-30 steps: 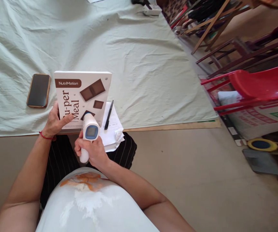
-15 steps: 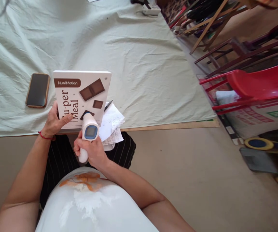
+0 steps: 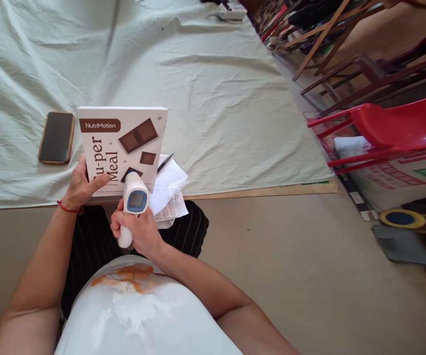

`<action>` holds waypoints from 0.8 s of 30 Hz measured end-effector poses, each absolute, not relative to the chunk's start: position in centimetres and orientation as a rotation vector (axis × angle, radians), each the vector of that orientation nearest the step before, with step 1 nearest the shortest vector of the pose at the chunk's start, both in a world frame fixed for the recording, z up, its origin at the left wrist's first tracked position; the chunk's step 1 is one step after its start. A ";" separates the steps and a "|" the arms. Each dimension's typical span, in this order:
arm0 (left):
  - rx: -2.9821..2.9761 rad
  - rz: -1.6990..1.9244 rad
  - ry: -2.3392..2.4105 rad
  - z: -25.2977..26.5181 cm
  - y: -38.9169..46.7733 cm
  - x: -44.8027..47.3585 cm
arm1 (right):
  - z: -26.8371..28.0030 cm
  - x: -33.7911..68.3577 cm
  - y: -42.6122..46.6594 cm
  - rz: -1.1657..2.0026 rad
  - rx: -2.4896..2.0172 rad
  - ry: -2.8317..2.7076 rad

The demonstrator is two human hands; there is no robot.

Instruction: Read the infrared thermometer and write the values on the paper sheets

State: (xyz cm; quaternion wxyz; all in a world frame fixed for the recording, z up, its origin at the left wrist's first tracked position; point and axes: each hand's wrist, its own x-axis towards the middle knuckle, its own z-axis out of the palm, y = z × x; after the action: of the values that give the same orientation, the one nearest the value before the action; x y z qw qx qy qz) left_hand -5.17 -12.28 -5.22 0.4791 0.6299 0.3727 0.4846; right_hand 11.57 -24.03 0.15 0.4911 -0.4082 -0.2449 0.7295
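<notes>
A white NutriMotion meal box (image 3: 139, 162) with brown chocolate pictures stands upright, tilted a little, at the table's front edge. My left hand (image 3: 81, 185) grips its lower left side, thumb across the front and the other fingers behind it. In my right hand (image 3: 139, 227) is a white infrared thermometer (image 3: 135, 186), held by its handle. Its blue-framed screen faces me, and its front end points at the lower part of the box. I cannot tell whether it touches the box. Folded papers (image 3: 168, 192) with a black pen (image 3: 165, 162) lie just right of the box.
A smartphone (image 3: 56, 138) in a brown case lies left of the box on the pale green cloth (image 3: 228, 118). At the far edge sits a white power adapter or socket block (image 3: 232, 12). A red plastic chair (image 3: 401, 125) stands on the right, beside a printed sack (image 3: 401, 172).
The box, thermometer and both hands appear very slightly further left in view, as do the phone and papers. Both hands keep their hold.
</notes>
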 end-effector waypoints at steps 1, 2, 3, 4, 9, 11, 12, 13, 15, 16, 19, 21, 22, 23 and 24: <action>1.534 1.183 0.910 -5.1 -12.3 -5.1 | 0.2 11.6 -24.0 1.773 -0.995 -0.593; 1.530 1.181 0.912 -5.0 -12.3 -5.1 | 0.3 11.6 -23.9 1.777 -1.002 -0.590; 1.525 1.179 0.918 -4.9 -12.4 -5.1 | 0.4 11.6 -23.9 1.779 -1.010 -0.584; 1.520 1.176 0.925 -4.8 -12.4 -5.0 | 0.5 11.6 -23.9 1.780 -1.019 -0.578; 1.537 1.158 0.956 -4.5 -12.5 -4.9 | 0.4 11.4 -23.8 1.781 -1.018 -0.577; 1.537 1.151 0.965 -4.5 -12.6 -4.9 | 0.3 11.2 -23.8 1.778 -1.009 -0.576; 1.541 1.152 0.971 -4.5 -12.6 -4.9 | 0.4 11.3 -23.9 1.786 -1.003 -0.575; 1.548 1.155 0.977 -4.5 -12.5 -4.9 | 0.6 11.5 -23.9 1.805 -0.988 -0.581; 1.567 1.164 0.980 -4.5 -12.5 -4.9 | 1.4 12.7 -24.0 1.848 -0.943 -0.622; 1.574 1.168 0.978 -4.5 -12.5 -4.9 | 1.9 13.8 -24.0 1.850 -0.930 -0.658; 1.588 1.183 0.968 -4.3 -12.5 -4.8 | 3.6 19.2 -23.4 1.655 -1.049 -0.808; 1.604 1.195 0.959 -4.2 -12.4 -4.8 | 4.0 23.9 -22.2 1.408 -1.286 -0.991; 1.611 1.200 0.947 -4.2 -12.4 -4.7 | 3.8 26.3 -21.3 1.236 -1.444 -1.113; 1.619 1.206 0.932 -4.2 -12.3 -4.7 | 3.4 28.5 -20.4 1.049 -1.596 -1.238; 1.626 1.214 0.916 -4.2 -12.2 -4.7 | 2.7 30.6 -19.4 0.857 -1.750 -1.337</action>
State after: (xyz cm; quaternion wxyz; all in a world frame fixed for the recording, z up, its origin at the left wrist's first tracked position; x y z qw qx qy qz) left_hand -4.69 -12.21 -4.24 0.4418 0.6550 0.3692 0.4893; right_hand 30.64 -19.35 2.70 0.3794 -0.6850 -0.5236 0.3356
